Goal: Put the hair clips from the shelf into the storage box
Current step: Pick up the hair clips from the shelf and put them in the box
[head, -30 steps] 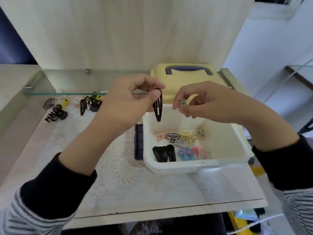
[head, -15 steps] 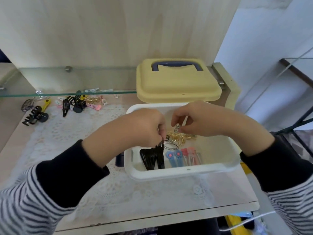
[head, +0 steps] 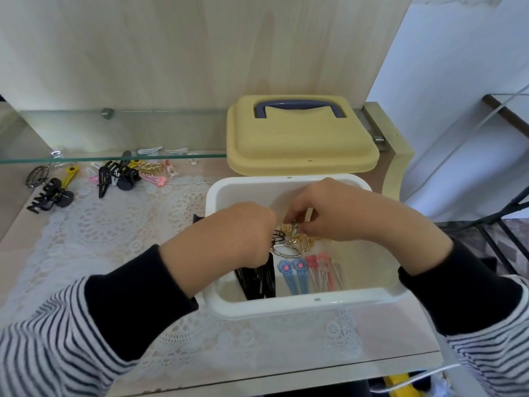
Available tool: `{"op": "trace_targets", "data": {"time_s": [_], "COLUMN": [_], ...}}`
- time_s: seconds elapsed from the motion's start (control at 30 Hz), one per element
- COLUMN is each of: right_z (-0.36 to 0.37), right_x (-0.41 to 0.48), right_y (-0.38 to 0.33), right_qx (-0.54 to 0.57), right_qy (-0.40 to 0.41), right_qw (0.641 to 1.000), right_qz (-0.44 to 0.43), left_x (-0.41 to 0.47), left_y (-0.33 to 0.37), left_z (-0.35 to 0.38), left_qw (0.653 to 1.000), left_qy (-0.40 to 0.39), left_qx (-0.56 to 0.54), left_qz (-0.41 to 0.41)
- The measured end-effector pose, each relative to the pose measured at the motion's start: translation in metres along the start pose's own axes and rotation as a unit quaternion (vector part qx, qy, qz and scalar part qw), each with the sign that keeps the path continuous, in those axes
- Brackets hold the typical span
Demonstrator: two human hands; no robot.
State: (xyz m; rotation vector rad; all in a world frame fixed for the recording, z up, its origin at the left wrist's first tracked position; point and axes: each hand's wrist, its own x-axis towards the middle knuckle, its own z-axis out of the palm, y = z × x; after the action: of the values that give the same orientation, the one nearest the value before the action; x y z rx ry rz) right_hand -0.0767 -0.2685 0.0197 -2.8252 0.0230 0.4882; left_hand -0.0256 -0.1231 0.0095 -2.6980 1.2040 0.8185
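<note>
closest in are two striped sleeves [head: 57,339] with black cuffs, reaching over the wooden shelf [head: 386,333]. the white storage box [head: 286,308] sits open on a lace mat [head: 114,224]. along its near side there's a bunch of black snap clips [head: 257,285], two blue flower clips [head: 294,275], then pink clips [head: 323,270].

the left hand [head: 237,233] is down inside the box, right on top of the black ones. its fingers are curled under and hidden by the back of the hand, so i can't tell if it has hold of anything. the right hand [head: 332,216] is in the box too, thumb and fingertips pinching a small metallic clip [head: 294,228] just above the heap of gold clips [head: 305,241]. a silver oval clip [head: 287,250] lies beside that heap.

just behind the box is the yellow lid [head: 300,144] with its blue handle [head: 297,106]. further back on the left, loose hair clips [head: 123,173] and a black claw clip [head: 47,197] lie on the shelf, at the edge of a glass shelf [head: 114,159].
</note>
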Motion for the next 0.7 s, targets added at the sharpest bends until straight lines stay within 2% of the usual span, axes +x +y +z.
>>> {"op": "trace_targets", "data": {"time_s": [0.1, 0.2, 0.27, 0.33, 0.4, 0.53, 0.7], "right_z": [0.003, 0.003, 0.003, 0.003, 0.005, 0.007, 0.007], "right_x": [0.001, 0.0, 0.0, 0.001, 0.003, 0.008, 0.011], "right_y": [-0.001, -0.002, -0.003, -0.005, -0.007, -0.013, -0.021], "right_qx": [0.01, 0.007, 0.008, 0.013, 0.014, 0.015, 0.018], "right_qy": [0.0, 0.004, 0.012, 0.017, 0.019, 0.023, 0.024], "right_qw": [1.0, 1.0, 1.0, 1.0, 1.0, 0.999, 0.999], "right_qz": [-0.008, -0.009, -0.011, -0.011, -0.013, -0.025, -0.032], "left_x": [-0.003, -0.015, -0.025, -0.032, -0.032, -0.025, -0.019], "left_y": [0.001, -0.003, -0.013, -0.024, -0.034, -0.048, -0.058], "left_z": [0.0, -0.005, -0.007, -0.007, -0.005, 0.005, 0.019], "left_qw": [1.0, 0.994, 0.972, 0.922, 0.884, 0.859, 0.874], "left_qy": [0.025, 0.106, 0.231, 0.382, 0.462, 0.51, 0.473], "left_qx": [0.004, -0.022, -0.02, -0.02, -0.021, -0.03, -0.109], "left_qz": [0.001, 0.011, 0.03, 0.064, 0.064, 0.022, -0.024]}}
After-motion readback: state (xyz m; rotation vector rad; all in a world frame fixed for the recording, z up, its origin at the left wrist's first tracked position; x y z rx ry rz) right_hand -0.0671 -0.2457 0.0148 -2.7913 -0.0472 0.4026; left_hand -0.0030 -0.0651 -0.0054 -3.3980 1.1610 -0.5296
